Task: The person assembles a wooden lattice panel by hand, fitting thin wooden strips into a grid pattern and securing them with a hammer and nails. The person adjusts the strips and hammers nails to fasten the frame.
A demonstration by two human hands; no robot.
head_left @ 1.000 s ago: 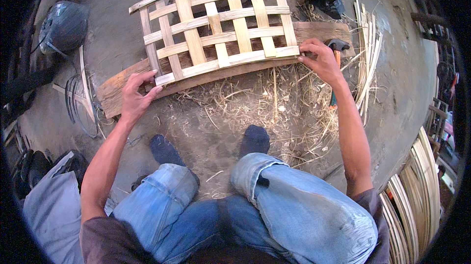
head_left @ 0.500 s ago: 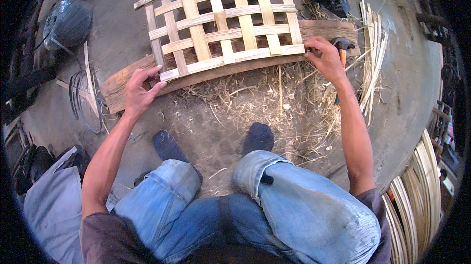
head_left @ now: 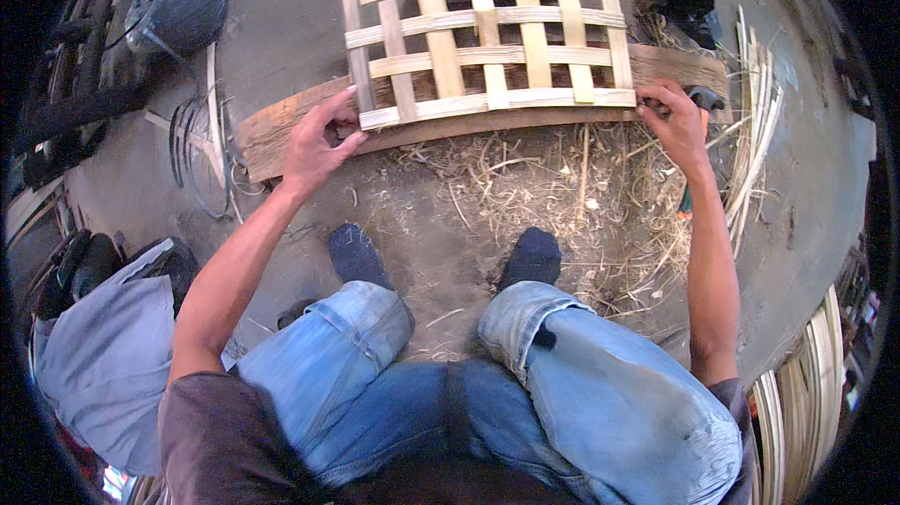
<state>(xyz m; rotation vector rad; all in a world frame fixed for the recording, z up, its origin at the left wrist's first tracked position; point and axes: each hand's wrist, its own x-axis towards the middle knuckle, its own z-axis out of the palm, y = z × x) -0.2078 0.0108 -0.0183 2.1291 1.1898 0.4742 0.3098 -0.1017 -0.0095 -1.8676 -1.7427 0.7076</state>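
I record that the view has swung left since the earlier pictures, so the lattice point(head_left: 485, 29), the board point(head_left: 295, 125) and both hands, left point(head_left: 321, 146) and right point(head_left: 677, 122), now sit further right in it. The lattice's near edge, earlier rising clearly rightward, appears closer to level. At near right, I find less of the strip bundle point(head_left: 806, 392) showing; at near left, a small bright patch point(head_left: 114, 482) has appeared.

A head-worn fisheye looks down past nearby legs point(head_left: 609, 392) toward the floor point(head_left: 281, 36).
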